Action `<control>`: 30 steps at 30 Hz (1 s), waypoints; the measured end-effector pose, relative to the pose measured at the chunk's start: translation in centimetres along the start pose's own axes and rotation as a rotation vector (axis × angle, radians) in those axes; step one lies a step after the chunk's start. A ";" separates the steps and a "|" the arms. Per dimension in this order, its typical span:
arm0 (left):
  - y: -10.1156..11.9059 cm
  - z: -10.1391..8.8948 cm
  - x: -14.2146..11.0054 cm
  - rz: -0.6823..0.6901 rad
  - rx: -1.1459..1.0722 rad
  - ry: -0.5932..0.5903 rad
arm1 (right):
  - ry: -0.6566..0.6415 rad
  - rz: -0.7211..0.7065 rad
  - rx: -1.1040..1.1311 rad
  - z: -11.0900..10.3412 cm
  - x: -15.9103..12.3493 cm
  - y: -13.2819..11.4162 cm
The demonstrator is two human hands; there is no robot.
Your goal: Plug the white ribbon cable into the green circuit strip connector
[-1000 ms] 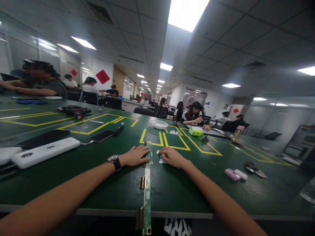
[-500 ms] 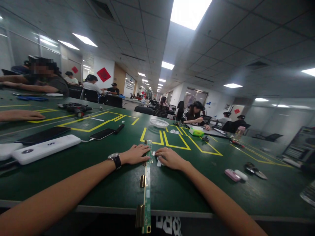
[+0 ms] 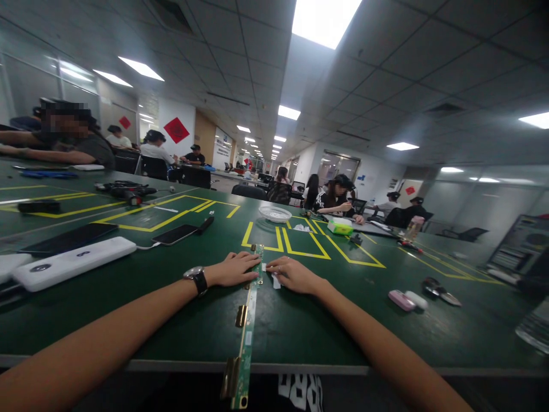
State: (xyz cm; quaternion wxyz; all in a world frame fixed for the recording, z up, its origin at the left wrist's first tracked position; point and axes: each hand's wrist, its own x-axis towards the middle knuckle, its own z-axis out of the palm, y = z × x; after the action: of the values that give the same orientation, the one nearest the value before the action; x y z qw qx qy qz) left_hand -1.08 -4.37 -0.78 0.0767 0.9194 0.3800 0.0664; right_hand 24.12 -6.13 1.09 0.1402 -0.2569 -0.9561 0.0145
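Observation:
A long narrow green circuit board strip (image 3: pixel 249 315) lies on the green table (image 3: pixel 300 326), running from the near edge away from me, its near end hanging over the edge. My left hand (image 3: pixel 234 269), with a wristwatch (image 3: pixel 196 278), rests flat on the table with its fingers against the strip's far part. My right hand (image 3: pixel 294 274) lies just right of the strip, fingers curled down on a small white piece (image 3: pixel 275 281).
A white power bank (image 3: pixel 68 263) and phones (image 3: pixel 175 234) lie to the left. A white basket (image 3: pixel 275 214), a green box (image 3: pixel 341 227), and small pink and white items (image 3: pixel 407 299) sit farther off. Other people work at this and neighbouring tables.
My right hand has slid left, closer to the strip, with the white piece under it. A neighbour's hand showed at the left half a second ago and is gone. The view has shifted slightly.

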 end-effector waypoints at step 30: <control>-2.3 2.7 0.9 0.036 -0.096 0.253 | -0.006 -0.030 -0.104 1.3 0.3 2.1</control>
State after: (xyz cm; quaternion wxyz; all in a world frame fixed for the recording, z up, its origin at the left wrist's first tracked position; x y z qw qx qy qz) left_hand -1.49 -2.38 -3.81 0.0709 0.9055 0.3667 0.2013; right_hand 24.53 -4.09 -0.29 0.1238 -0.2494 -0.9598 -0.0367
